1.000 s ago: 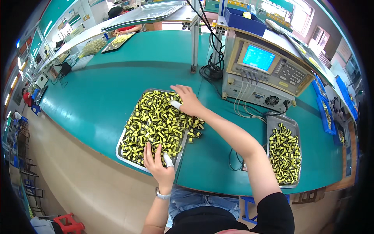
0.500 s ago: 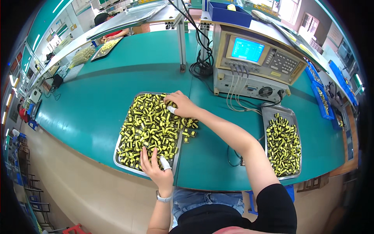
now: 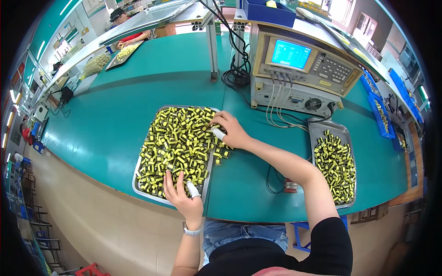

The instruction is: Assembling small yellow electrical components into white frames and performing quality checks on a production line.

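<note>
A metal tray point(image 3: 136, 181) on the bench is heaped with small yellow-and-black components point(image 3: 175, 138) that look like little transformers. My left hand point(image 3: 184, 200) rests on the near part of the heap, fingers spread, a white cot on its thumb. At the tray's far right side, my right hand point(image 3: 232, 132) bends its fingers over the heap's edge, its white-covered thumb apart from them. No part shows clearly in its grasp; what lies under the fingers is hidden. Several loose components point(image 3: 222, 154) sit on and just beyond the right rim, below this hand.
A second metal tray point(image 3: 346, 127) of like components stands to the right. Behind it is a bench test instrument point(image 3: 306, 64) with a lit screen and grey cables point(image 3: 275, 103). A metal post point(image 3: 212, 53) and black cords stand mid-bench. Another person point(image 3: 133, 37) sits far left by a tray.
My right hand has moved right and a little nearer, from over the heap's far right corner to the tray's right edge. My left hand stays nearly in place, fingers still spread.
</note>
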A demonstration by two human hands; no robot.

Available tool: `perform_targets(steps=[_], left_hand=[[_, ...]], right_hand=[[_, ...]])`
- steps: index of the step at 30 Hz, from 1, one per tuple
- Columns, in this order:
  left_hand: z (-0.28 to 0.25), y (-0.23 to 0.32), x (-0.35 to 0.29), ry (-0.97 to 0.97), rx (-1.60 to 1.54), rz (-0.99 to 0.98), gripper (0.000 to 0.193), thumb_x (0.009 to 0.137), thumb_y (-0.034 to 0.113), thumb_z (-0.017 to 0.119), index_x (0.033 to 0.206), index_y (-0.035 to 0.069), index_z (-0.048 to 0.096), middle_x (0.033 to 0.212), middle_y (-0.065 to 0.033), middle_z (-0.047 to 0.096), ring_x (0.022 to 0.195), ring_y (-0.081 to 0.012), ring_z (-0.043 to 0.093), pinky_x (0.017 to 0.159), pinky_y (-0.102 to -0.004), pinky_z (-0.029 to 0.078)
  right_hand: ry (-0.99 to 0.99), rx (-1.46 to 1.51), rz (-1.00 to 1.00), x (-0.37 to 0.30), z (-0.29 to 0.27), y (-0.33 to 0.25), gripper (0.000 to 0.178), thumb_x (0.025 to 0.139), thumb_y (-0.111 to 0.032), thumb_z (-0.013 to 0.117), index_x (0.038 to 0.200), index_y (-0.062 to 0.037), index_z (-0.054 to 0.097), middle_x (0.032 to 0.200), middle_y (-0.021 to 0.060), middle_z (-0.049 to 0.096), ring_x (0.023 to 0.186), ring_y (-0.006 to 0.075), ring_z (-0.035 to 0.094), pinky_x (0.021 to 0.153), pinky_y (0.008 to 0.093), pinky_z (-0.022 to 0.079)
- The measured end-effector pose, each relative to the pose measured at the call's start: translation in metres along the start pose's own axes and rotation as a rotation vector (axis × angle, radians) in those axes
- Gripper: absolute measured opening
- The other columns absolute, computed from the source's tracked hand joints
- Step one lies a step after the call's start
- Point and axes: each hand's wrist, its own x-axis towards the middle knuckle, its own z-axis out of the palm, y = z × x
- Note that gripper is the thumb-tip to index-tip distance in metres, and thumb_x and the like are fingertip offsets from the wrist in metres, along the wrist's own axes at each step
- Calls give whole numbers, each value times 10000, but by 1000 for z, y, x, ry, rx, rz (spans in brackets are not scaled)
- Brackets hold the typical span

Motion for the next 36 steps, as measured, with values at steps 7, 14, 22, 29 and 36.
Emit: perform_targets(steps=[7,14,22,29,36], left_hand=[[5,9,2,-7,-18,15,363,941,92,591,1296,49,652,1554,-182,453,1411,-410,399,1175,-545,283],[-6,9,1,2,6,-5,367,940,92,595,1300,50,652,1555,-181,453,1411,-413,399,1174,-544,284],[-27,-10,9,5,-1,-6,365,928,74,604,1288,46,657,1544,-183,462,1409,-412,402,1164,-536,296],[-33,-33,13,7,-1,15,392,906,71,614,1295,50,656,1536,-179,471,1408,-406,407,1163,-532,302],[-23,-41,14,9,-9,11,396,907,75,614,1301,51,655,1534,-179,474,1410,-405,406,1162,-531,305]], right_hand=[[173,-151,129,17,6,32,433,903,-184,674,1326,-120,601,1390,146,494,1347,361,410,1116,489,357],[43,-122,87,-8,5,7,367,911,-234,680,1254,-121,619,1300,121,533,1258,341,467,1054,455,402],[-102,-45,116,-44,8,-48,303,887,-178,646,1185,-123,632,1159,92,584,1215,307,495,1015,451,378],[13,-205,122,-13,28,-61,513,853,-136,656,1353,-96,548,1356,133,509,1321,352,448,1098,483,337],[-141,-278,63,37,67,-31,622,941,-317,678,1492,-130,457,1498,148,443,1417,403,341,1162,546,337]])
